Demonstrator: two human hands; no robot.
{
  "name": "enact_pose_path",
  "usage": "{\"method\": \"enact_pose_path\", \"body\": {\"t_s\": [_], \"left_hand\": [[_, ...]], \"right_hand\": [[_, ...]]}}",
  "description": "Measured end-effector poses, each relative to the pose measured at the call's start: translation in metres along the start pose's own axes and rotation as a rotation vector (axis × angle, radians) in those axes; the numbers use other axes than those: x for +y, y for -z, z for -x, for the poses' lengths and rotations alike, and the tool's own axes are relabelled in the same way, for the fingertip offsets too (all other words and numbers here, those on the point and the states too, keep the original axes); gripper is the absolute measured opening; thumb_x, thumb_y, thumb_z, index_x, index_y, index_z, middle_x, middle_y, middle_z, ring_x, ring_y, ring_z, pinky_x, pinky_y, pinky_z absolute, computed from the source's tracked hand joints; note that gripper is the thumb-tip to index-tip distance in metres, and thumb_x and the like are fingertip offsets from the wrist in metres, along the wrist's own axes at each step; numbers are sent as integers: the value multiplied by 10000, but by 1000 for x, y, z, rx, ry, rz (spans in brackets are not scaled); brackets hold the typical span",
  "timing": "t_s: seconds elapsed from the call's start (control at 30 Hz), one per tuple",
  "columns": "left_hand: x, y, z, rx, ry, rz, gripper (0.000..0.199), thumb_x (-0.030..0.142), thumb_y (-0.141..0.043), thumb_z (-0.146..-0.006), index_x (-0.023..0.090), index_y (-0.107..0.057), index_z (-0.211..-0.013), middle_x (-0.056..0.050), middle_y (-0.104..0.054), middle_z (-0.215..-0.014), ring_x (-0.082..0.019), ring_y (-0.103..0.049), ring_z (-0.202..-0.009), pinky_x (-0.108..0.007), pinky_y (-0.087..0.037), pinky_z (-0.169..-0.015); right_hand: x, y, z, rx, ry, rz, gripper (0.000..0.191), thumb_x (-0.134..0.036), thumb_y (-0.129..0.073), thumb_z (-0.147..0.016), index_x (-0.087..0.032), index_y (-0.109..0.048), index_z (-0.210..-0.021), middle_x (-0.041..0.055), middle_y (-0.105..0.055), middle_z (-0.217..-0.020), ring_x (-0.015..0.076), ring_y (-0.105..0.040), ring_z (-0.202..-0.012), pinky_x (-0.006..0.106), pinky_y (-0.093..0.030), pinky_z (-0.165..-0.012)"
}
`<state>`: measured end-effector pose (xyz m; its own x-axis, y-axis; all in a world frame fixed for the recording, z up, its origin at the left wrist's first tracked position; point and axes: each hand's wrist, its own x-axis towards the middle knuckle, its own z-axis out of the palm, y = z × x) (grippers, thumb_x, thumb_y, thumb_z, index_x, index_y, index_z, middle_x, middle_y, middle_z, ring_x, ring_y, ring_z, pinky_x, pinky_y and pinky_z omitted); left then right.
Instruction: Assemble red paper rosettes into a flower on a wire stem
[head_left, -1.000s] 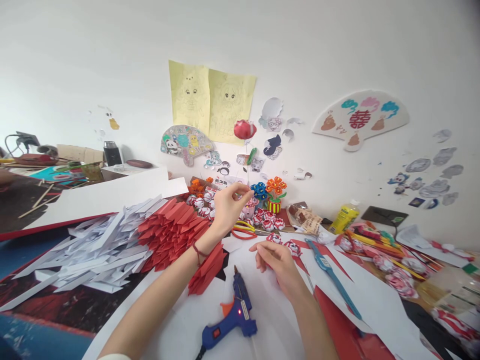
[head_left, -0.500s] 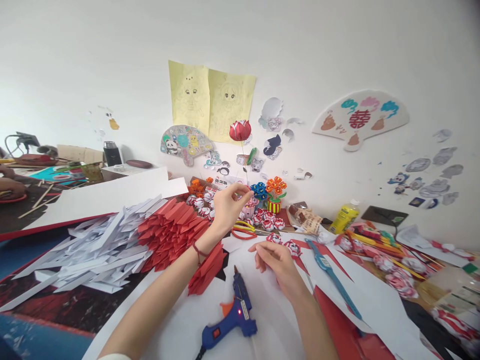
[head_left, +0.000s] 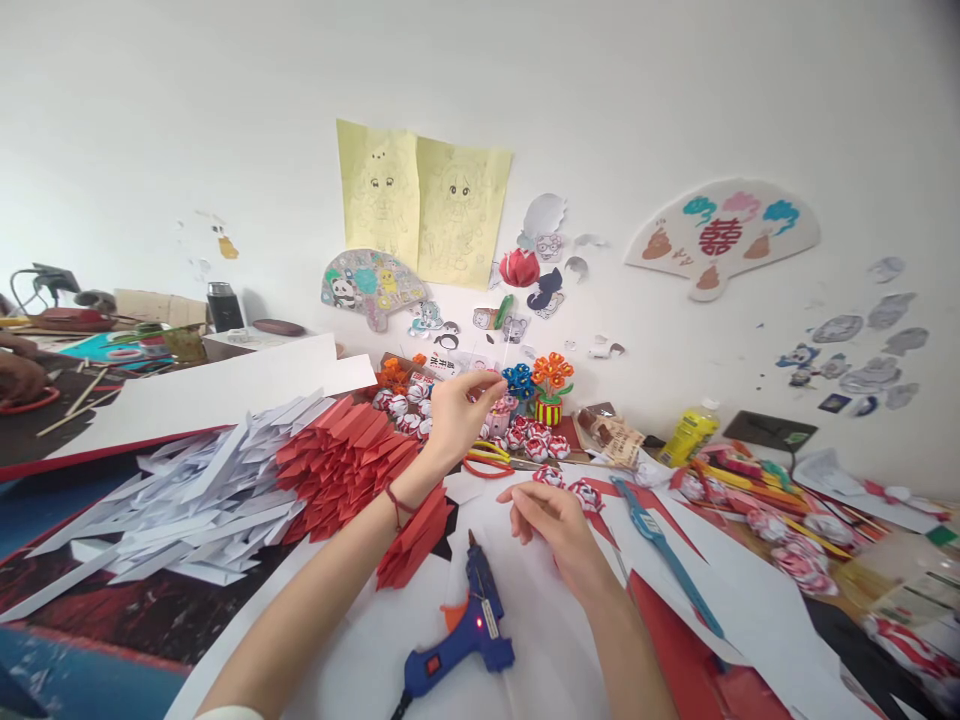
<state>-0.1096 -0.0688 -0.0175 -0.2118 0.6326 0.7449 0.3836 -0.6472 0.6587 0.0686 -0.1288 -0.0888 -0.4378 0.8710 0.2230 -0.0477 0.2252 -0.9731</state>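
Note:
Thumb and forefinger of my left hand (head_left: 463, 412) pinch the thin stem of a red flower (head_left: 520, 267). The bloom stands upright above the hand, in front of the wall. My right hand (head_left: 549, 522) hovers low over the white paper with loosely bent fingers and nothing visible in them. Between my forearms a blue hot glue gun (head_left: 472, 625) lies on the paper, its red light lit. Folded red paper pieces (head_left: 349, 460) are packed beside my left forearm. Left of them is a heap of folded white strips (head_left: 202, 490).
Red-and-white paper flowers (head_left: 529, 437) and a potted orange flower (head_left: 553, 385) stand by the wall. Right of my right hand lie a blue strap-like tool (head_left: 667, 555) and a yellow bottle (head_left: 688, 433). Another person's hand (head_left: 22, 375) shows at the far left.
The red flower has swung to the right and slightly down, its stem turning in my left hand's pinch. My right hand and the glue gun stay put.

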Motion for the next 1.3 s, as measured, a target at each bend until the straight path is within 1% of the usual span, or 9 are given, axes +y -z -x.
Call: {"method": "enact_pose_path", "body": {"t_s": [0.33,0.5,0.6,0.73,0.87,0.97,1.07,1.2,1.3], "left_hand": [[2,-2,1,-84,84,153,141,276,-686,-814,149,-749,-813,-33,-723,-728,-144,-625,-662,-245,-468,-656],[-2,-6,0,-208,215,335,262,385,-714,-779,125,-712,-804,-31,-686,-666,-115,-562,-546,-224,-426,-523],[-2,-8,2,-325,296,427,351,462,-726,-761,115,-694,-802,-34,-672,-679,-97,-537,-533,-214,-407,-509],[-3,-9,6,-548,377,508,412,510,-740,-742,108,-685,-812,-40,-656,-704,-89,-542,-559,-209,-418,-537],[-7,-10,10,-789,399,519,414,506,-750,-740,102,-687,-805,-46,-650,-719,-91,-555,-584,-218,-451,-583],[-12,-12,12,-920,375,472,409,503,-728,-767,103,-702,-844,-56,-658,-725,-111,-580,-614,-225,-462,-594],[-14,-15,14,-980,296,385,404,495,-705,-792,98,-711,-863,-65,-673,-734,-137,-609,-672,-236,-476,-632],[-10,-20,17,-961,123,206,331,437,-657,-840,115,-727,-871,-68,-709,-801,-153,-625,-738,-250,-475,-704],[-5,-23,20,-899,-15,81,228,318,-646,-853,163,-735,-995,-76,-729,-1010,-199,-635,-945,-302,-459,-882]], "right_hand": [[0,0,0,-2,2,5,326,-450,-604,-918,-149,-726,-939,16,-599,-634,119,-510,-591,241,-395,-569],[0,0,-1,1,2,8,337,-457,-603,-916,-146,-727,-956,14,-598,-629,118,-506,-580,242,-389,-562],[1,0,-2,15,3,5,340,-459,-607,-912,-143,-723,-957,16,-597,-640,120,-509,-586,245,-389,-563],[4,1,-5,195,52,-23,346,-468,-603,-911,-153,-695,-1022,13,-595,-703,108,-489,-561,244,-364,-537],[5,3,-8,425,231,-113,404,-450,-613,-911,-217,-578,-1239,9,-620,-815,103,-491,-560,245,-384,-539],[3,5,-8,503,368,-145,345,-430,-574,-942,-227,-584,-1220,1,-614,-798,98,-493,-557,246,-400,-560],[2,7,-6,604,405,-85,280,-439,-544,-956,-193,-665,-1012,6,-604,-745,102,-493,-565,243,-404,-560],[3,6,-2,722,390,152,359,-470,-500,-968,-176,-677,-863,21,-607,-696,128,-506,-575,265,-414,-571],[3,4,1,789,368,342,394,-469,-429,-994,-181,-663,-860,37,-611,-706,158,-536,-621,295,-431,-634]]}}
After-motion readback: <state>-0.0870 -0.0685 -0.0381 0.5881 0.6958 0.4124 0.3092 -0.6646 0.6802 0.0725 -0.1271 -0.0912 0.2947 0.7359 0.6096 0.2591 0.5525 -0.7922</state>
